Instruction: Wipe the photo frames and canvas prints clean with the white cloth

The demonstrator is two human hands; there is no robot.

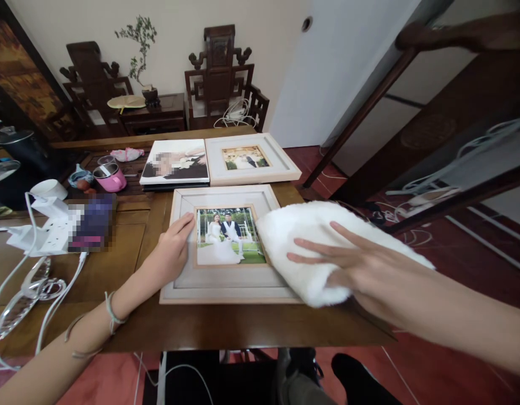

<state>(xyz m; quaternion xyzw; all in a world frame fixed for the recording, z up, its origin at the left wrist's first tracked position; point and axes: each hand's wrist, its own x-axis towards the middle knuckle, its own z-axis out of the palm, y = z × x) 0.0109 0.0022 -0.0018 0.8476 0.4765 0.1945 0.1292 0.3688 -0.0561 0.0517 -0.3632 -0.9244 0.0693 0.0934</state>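
A light wooden picture frame (226, 286) with a photo of a seated couple lies face up near the table's front edge. My left hand (175, 246) grips its left border, with the fingertips at the inner edge by the photo. A fluffy white cloth (293, 225) covers the right border and hangs out past it. My right hand (352, 261) holds this cloth, fingers spread over its top and the thumb side partly hidden in a fold. Behind lie a second picture frame (285, 160) and a white photo album (175, 160), side by side.
At left on the wooden table (129, 230) stand a white power strip (53, 236) with cables, a pink mug (110, 179), a small teapot (79, 177) and a clear plastic hair clip (32, 287). A dark wooden chair (369, 112) stands right of the table.
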